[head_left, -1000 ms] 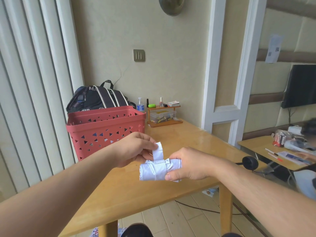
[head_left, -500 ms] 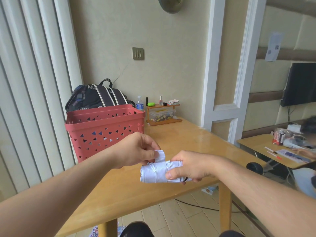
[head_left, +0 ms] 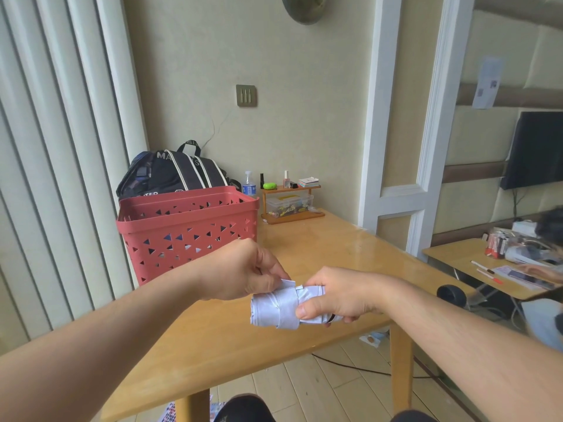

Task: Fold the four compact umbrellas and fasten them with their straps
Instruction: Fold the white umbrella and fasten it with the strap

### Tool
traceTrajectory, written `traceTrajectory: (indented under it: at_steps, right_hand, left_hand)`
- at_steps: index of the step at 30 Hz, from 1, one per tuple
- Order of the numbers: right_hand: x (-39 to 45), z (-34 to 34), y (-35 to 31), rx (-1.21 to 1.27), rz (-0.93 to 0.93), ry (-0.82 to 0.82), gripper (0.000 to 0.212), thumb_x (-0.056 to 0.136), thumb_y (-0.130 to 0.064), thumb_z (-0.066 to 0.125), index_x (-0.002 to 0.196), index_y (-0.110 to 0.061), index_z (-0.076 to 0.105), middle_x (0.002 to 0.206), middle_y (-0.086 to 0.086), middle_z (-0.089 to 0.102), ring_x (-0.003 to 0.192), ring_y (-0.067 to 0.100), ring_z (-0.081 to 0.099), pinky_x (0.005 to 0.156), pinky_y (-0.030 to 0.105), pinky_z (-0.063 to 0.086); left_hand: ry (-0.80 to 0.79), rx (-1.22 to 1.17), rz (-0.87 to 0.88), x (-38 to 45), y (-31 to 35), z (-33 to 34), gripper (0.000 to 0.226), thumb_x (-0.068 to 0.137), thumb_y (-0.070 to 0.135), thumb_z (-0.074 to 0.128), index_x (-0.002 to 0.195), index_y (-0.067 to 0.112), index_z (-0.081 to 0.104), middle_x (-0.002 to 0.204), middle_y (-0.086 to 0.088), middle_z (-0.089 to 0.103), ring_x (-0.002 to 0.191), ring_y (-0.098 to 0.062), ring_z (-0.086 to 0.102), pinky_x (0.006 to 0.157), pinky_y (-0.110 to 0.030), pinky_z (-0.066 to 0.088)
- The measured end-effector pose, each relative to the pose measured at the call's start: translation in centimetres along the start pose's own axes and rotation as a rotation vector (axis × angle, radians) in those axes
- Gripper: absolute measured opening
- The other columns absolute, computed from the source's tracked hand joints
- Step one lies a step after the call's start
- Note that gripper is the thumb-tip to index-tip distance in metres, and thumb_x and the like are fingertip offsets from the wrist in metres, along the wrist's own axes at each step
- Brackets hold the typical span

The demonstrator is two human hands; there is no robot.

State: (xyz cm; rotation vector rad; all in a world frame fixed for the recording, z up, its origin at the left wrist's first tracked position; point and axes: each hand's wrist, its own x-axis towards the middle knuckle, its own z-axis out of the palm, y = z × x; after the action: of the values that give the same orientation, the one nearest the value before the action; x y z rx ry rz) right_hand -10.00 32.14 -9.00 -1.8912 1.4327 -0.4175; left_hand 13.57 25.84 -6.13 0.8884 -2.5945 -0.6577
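Observation:
A folded white compact umbrella [head_left: 274, 309] is held level above the wooden table [head_left: 320, 257]. My right hand [head_left: 338, 295] grips its right end, thumb pressed on the cloth. My left hand [head_left: 243, 271] pinches the white strap [head_left: 288, 284], which lies bent down over the top of the roll. A band of strap wraps the roll's middle. The umbrella's handle is hidden inside my right hand. Dark and pale shapes show through the holes of the red basket [head_left: 189, 229]; what they are cannot be told.
The red basket stands at the table's back left with a black backpack [head_left: 173, 175] behind it. A small wooden shelf [head_left: 289, 202] with bottles and a box sits at the far edge. To the right is a second table [head_left: 493, 269] with clutter.
The strap stood upright a second ago; my left hand has pulled it down across the roll. Both hands and the umbrella stayed above the table's near part.

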Motion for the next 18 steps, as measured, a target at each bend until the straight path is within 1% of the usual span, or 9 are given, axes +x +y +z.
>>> traceTrajectory:
  at_steps: [4, 6, 9, 11, 12, 13, 15, 17, 18]
  right_hand:
    - [0.0, -0.1, 0.1, 0.063, 0.021, -0.015, 0.023, 0.081, -0.046, 0.073, 0.084, -0.024, 0.069, 0.069, 0.0, 0.065, 0.058, 0.013, 0.056, 0.048, 0.025, 0.035]
    - [-0.1, -0.2, 0.1, 0.08, 0.027, -0.011, 0.021, 0.083, -0.043, 0.073, 0.083, -0.023, 0.068, 0.068, 0.001, 0.064, 0.051, 0.011, 0.05, 0.047, 0.024, 0.033]
    - [-0.1, -0.5, 0.1, 0.079, 0.03, 0.007, 0.019, 0.092, -0.036, 0.073, 0.084, -0.019, 0.066, 0.066, -0.002, 0.062, 0.049, 0.007, 0.053, 0.047, 0.023, 0.032]
    - [0.3, -0.7, 0.2, 0.083, 0.03, 0.051, 0.022, 0.09, -0.039, 0.074, 0.085, -0.019, 0.066, 0.067, -0.001, 0.062, 0.053, 0.012, 0.053, 0.047, 0.023, 0.033]
    - [0.5, -0.8, 0.3, 0.096, 0.021, 0.092, 0.023, 0.088, -0.042, 0.075, 0.084, -0.021, 0.066, 0.067, 0.0, 0.06, 0.053, 0.014, 0.05, 0.046, 0.023, 0.033]
    - [0.7, -0.9, 0.4, 0.119, 0.004, 0.143, 0.023, 0.087, -0.044, 0.074, 0.083, -0.022, 0.066, 0.067, 0.0, 0.059, 0.052, 0.016, 0.047, 0.046, 0.023, 0.033]
    - [1.2, -0.8, 0.4, 0.205, -0.041, 0.265, 0.022, 0.089, -0.042, 0.074, 0.082, -0.023, 0.066, 0.064, -0.002, 0.057, 0.051, 0.017, 0.044, 0.047, 0.023, 0.032]
    - [1.6, -0.3, 0.4, 0.286, -0.065, 0.382, 0.02, 0.092, -0.038, 0.073, 0.08, -0.024, 0.065, 0.061, -0.005, 0.057, 0.054, 0.018, 0.044, 0.048, 0.024, 0.031]
    - [1.8, 0.2, 0.3, 0.322, -0.072, 0.414, 0.021, 0.091, -0.039, 0.073, 0.078, -0.026, 0.065, 0.061, -0.005, 0.058, 0.054, 0.019, 0.044, 0.049, 0.024, 0.031]
  left_hand:
    - [0.011, -0.018, 0.026, -0.2, 0.1, 0.1, 0.021, 0.095, 0.016, 0.072, 0.103, 0.031, 0.083, 0.094, 0.016, 0.079, 0.089, -0.002, 0.074, 0.081, -0.021, 0.056]
    - [0.026, -0.001, 0.037, -0.4, 0.0, 0.1, 0.02, 0.094, 0.019, 0.072, 0.105, 0.032, 0.083, 0.098, 0.018, 0.078, 0.093, 0.0, 0.073, 0.085, -0.022, 0.056]
    - [0.04, 0.106, 0.11, -0.4, -0.3, 0.0, 0.023, 0.089, 0.037, 0.069, 0.109, 0.037, 0.081, 0.106, 0.022, 0.076, 0.102, 0.002, 0.069, 0.092, -0.026, 0.056]
    - [0.064, 0.203, 0.159, -0.1, -0.6, -0.1, 0.025, 0.091, 0.049, 0.067, 0.111, 0.04, 0.078, 0.111, 0.027, 0.073, 0.107, 0.005, 0.066, 0.096, -0.027, 0.053]
    - [0.091, 0.141, 0.142, 0.0, -0.8, -0.1, 0.025, 0.094, 0.053, 0.068, 0.113, 0.041, 0.078, 0.115, 0.028, 0.072, 0.11, 0.006, 0.065, 0.098, -0.028, 0.052]
    - [0.145, -0.014, 0.099, 0.1, -1.0, -0.1, 0.026, 0.096, 0.055, 0.068, 0.117, 0.042, 0.076, 0.118, 0.028, 0.072, 0.113, 0.006, 0.064, 0.1, -0.028, 0.051]
    - [0.291, -0.446, 0.019, 0.3, -2.1, 0.4, 0.038, 0.094, 0.058, 0.064, 0.129, 0.041, 0.069, 0.128, 0.021, 0.07, 0.122, 0.002, 0.063, 0.107, -0.032, 0.048]
    - [0.369, -0.809, -0.055, 0.7, -3.2, 1.6, 0.064, 0.089, 0.071, 0.065, 0.143, 0.038, 0.057, 0.139, 0.01, 0.067, 0.131, -0.012, 0.061, 0.116, -0.042, 0.042]
    - [0.34, -0.918, -0.072, 1.0, -3.6, 2.4, 0.08, 0.081, 0.079, 0.066, 0.147, 0.036, 0.053, 0.142, 0.007, 0.065, 0.134, -0.016, 0.059, 0.119, -0.046, 0.038]
